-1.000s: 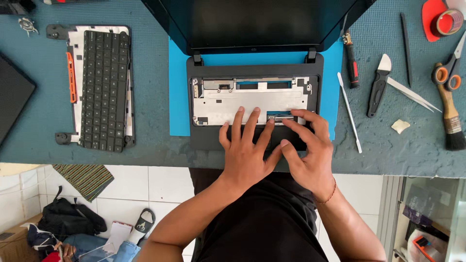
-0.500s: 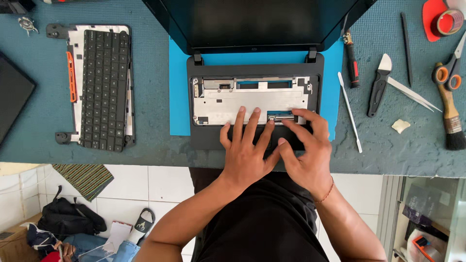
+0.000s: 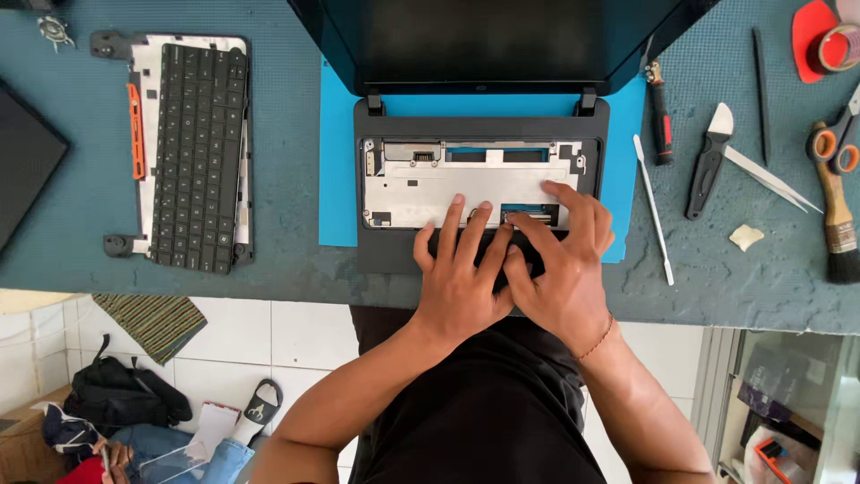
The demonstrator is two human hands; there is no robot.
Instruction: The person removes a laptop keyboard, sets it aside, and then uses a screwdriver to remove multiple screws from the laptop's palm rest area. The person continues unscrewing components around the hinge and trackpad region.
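Opened laptop base point(image 3: 394, 251), keyboard removed, sits at the near middle of the teal workbench point(image 3: 81, 224) on a bright blue mat point(image 3: 339, 179); bare silver metal deck point(image 3: 466, 184) exposed, dark screen point(image 3: 493, 40) tilted back away from the person. Left hand point(image 3: 461, 282) lies flat on the palm-rest area, fingers spread, tips reaching onto the lower edge of the silver deck. Right hand point(image 3: 560, 269) just beside it, touching it, fingers splayed and bent over a small slot near the deck's lower right; whether it grips anything cannot be told. Left of the laptop, well apart: detached black keyboard point(image 3: 197, 157) in its frame with an orange strip. Right of the laptop: white spudger point(image 3: 652, 211), red-handled screwdriver point(image 3: 660, 121), black-handled pry tool point(image 3: 708, 161), tweezers point(image 3: 770, 179), brush point(image 3: 838, 215), orange-handled scissors point(image 3: 833, 143), roll of tape point(image 3: 840, 47)
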